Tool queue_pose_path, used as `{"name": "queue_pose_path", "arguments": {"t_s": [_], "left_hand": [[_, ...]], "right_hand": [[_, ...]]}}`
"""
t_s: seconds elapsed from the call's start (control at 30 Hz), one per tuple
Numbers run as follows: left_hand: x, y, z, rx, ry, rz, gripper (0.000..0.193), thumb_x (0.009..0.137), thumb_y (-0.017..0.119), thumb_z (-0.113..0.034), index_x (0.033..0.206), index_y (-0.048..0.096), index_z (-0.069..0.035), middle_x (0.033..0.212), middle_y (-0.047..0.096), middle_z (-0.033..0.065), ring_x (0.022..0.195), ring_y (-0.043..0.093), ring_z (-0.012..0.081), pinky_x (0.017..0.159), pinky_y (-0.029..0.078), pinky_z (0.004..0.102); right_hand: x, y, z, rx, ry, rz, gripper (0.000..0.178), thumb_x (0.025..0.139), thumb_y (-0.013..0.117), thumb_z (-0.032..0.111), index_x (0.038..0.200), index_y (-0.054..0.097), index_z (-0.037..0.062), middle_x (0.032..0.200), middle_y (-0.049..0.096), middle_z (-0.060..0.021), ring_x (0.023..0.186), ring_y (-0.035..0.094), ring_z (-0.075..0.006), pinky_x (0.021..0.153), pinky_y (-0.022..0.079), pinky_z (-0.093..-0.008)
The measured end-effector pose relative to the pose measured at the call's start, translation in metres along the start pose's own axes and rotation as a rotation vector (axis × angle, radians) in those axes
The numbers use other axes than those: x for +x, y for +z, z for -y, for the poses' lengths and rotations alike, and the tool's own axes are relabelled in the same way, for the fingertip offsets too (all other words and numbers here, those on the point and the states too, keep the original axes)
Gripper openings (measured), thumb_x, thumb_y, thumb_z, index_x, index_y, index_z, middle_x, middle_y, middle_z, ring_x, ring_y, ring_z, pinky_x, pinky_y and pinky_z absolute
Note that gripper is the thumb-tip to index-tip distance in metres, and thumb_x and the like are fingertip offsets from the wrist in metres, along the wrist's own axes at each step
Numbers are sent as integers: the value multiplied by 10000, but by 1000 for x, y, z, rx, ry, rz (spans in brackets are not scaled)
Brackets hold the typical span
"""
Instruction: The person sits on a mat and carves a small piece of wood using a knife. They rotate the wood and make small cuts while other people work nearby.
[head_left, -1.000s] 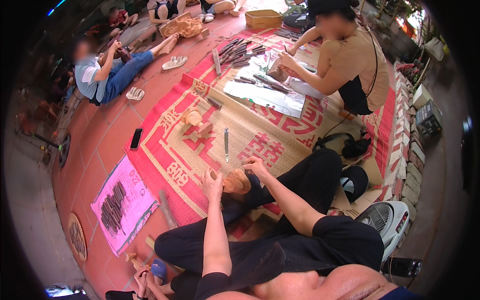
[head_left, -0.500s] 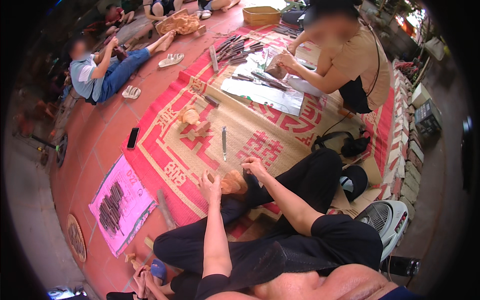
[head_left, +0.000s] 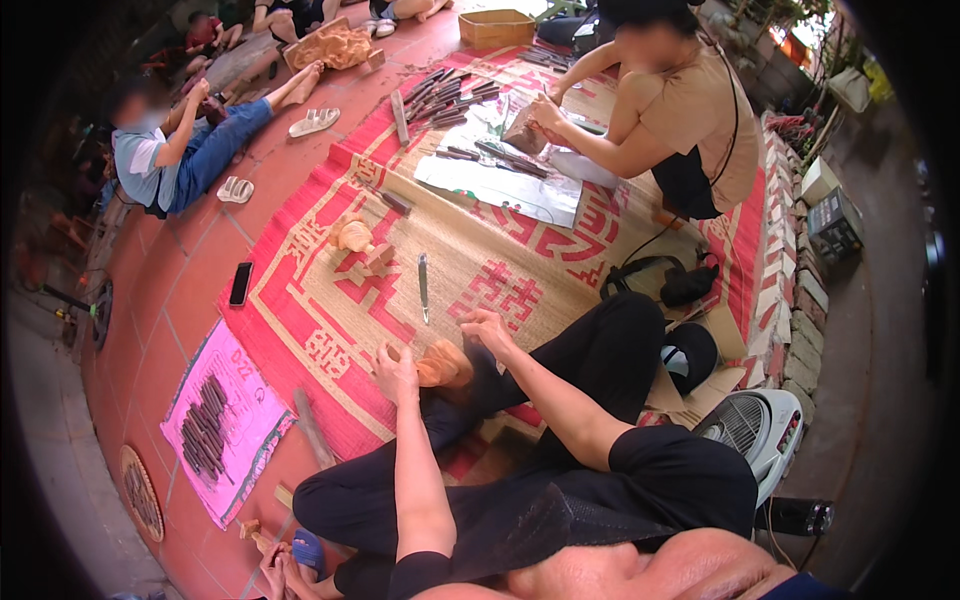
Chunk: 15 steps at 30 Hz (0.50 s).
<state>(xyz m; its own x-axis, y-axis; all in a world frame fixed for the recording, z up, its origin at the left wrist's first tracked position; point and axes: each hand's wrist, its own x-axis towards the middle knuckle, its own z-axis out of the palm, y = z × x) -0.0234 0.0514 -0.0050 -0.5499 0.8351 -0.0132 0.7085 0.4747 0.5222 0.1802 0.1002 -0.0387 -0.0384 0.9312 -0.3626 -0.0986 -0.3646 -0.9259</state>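
Between my bent legs, a light-brown wooden carving (head_left: 443,364) rests near my shin. My left hand (head_left: 397,374) is closed around its left end, and a small brown part shows between the fingers. To the right of the carving, my right hand (head_left: 487,330) hovers with curled fingers, apart from the wood. Whatever those fingers may pinch is too small to make out. Just beyond both hands, a slim silver blade-like tool (head_left: 423,288) lies on the patterned mat (head_left: 400,290). Another pale wooden carving (head_left: 354,234) lies farther off to the left.
A person (head_left: 680,110) works across the mat beside many dark-handled tools (head_left: 450,98). Left stand a phone (head_left: 240,284) and a pink cloth (head_left: 190,480) bearing dark sticks. A fan (head_left: 750,430) is at my right. Another person's hands (head_left: 285,575) are at lower left.
The whole scene has slid a little to the left as the view turned. My hands and the carving keep nearly the same places relative to each other.
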Motion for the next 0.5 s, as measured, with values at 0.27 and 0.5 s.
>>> {"name": "queue_pose_path", "arguments": {"t_s": [0.27,0.5], "left_hand": [[14,1,20,-360,-48,138,584,801,570,-416,1264,564,-59,1242,580,217,1141,541,405,958,433,474],[-9,-20,4,-113,-12,14,512,787,565,-393,1205,596,-99,1160,597,173,1095,529,352,991,367,453]], "right_hand": [[25,-24,-30,-1,-83,-47,224,811,732,233,944,658,70,702,602,1,521,518,-98,444,412,-259],[6,-15,-3,-155,125,-111,189,782,743,207,749,628,61,662,590,6,556,520,-84,517,419,-243]]}}
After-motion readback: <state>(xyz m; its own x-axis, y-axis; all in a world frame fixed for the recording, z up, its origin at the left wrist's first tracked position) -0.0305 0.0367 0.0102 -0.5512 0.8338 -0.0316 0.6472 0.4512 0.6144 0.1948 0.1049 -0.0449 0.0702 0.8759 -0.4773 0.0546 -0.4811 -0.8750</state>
